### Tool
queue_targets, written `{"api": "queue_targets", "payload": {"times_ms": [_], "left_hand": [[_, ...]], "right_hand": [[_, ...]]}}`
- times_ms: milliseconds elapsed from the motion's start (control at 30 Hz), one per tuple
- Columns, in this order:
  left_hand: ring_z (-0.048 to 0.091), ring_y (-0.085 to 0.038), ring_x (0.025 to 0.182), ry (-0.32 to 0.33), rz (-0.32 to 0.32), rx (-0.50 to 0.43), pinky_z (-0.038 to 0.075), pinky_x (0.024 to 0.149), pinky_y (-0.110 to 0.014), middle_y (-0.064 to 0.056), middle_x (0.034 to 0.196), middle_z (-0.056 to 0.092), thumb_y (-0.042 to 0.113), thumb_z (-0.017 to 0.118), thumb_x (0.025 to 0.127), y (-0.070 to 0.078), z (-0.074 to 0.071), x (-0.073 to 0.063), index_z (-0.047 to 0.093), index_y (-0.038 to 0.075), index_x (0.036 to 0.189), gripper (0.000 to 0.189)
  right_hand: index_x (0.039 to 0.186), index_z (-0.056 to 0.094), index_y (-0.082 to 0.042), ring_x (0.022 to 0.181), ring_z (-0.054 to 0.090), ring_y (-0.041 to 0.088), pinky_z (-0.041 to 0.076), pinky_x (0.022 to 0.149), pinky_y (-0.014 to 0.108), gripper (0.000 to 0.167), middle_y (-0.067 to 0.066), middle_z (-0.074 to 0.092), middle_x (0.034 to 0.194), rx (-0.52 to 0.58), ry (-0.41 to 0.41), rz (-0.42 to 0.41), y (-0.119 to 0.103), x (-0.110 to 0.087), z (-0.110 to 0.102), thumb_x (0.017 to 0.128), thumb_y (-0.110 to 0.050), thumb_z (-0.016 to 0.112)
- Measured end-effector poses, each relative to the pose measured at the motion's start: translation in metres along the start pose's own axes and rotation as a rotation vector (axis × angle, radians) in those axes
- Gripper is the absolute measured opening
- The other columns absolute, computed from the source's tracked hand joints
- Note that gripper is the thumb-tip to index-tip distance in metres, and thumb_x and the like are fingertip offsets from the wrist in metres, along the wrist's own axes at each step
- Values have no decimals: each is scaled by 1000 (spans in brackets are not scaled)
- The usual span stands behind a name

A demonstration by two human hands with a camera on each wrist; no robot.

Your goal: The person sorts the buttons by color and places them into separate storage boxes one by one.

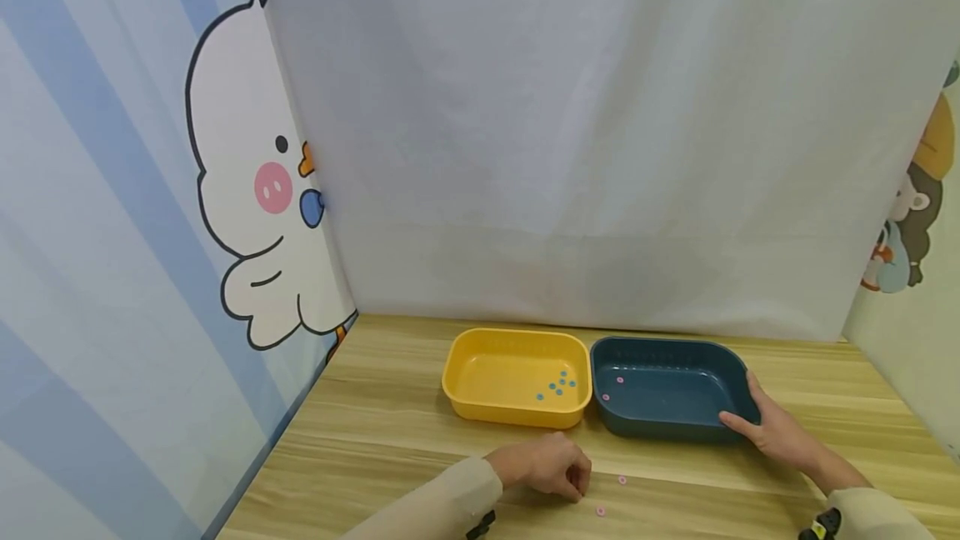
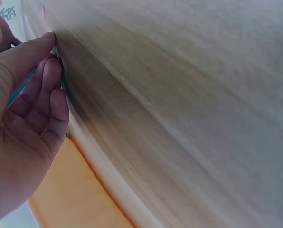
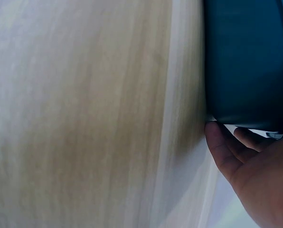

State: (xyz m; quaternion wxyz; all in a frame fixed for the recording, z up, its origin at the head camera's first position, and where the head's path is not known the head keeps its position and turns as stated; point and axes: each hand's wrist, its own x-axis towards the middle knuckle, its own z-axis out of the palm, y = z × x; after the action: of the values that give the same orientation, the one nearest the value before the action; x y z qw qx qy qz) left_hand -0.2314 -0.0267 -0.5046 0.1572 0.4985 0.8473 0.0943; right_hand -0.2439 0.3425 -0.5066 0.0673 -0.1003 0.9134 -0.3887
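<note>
My left hand (image 1: 551,467) is low over the table in front of the yellow bin (image 1: 480,411), its fingers curled and thumb drawn to the fingertips. No object shows between them; the pinch point is partly hidden. Two small pink ring-shaped beads (image 1: 622,480) lie on the table just right of that hand. My right hand (image 1: 780,433) grips the right end of the dark teal bin (image 1: 660,432), thumb at the near corner and fingers along the outer end. Inside the teal bin are two pink beads (image 1: 619,379). Several blue ring beads (image 1: 558,392) lie in the yellow bin's right part.
The two bins stand side by side on a wood-grain table (image 1: 360,440). A pale grey cloth (image 1: 570,148) hangs behind the table. On the left is a striped wall panel (image 1: 112,232) with a cartoon bird (image 1: 240,107).
</note>
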Motion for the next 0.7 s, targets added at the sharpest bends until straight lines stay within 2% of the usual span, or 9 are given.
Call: {"api": "queue_targets", "payload": {"times_ms": [167,433,700], "left_hand": [[47,8,62,13,-33,-74,38,59,-6,16,69,54,15,74,83,-1,-1,-2,64,17,78,11],[50,7,66,78,-55,-201,42,62,-8,15,74,57,12,69,87,-5,-12,-7,65,13,86,4],[53,6,66,89,-86,-215,43,62,-10,15,74,60,15,66,90,-6,-30,-8,68,15,90,2]], "right_hand": [[141,-17,12,126,4,64,12,97,71,97,46,-7,140,9,5,-7,-1,-1,0,95,-29,57],[141,-17,12,125,5,64,13,96,71,98,46,-6,140,1,5,-8,0,-2,0,95,-31,58],[141,-18,12,126,5,64,13,96,71,99,46,-6,141,3,4,-2,-1,-2,0,95,-31,58]]}}
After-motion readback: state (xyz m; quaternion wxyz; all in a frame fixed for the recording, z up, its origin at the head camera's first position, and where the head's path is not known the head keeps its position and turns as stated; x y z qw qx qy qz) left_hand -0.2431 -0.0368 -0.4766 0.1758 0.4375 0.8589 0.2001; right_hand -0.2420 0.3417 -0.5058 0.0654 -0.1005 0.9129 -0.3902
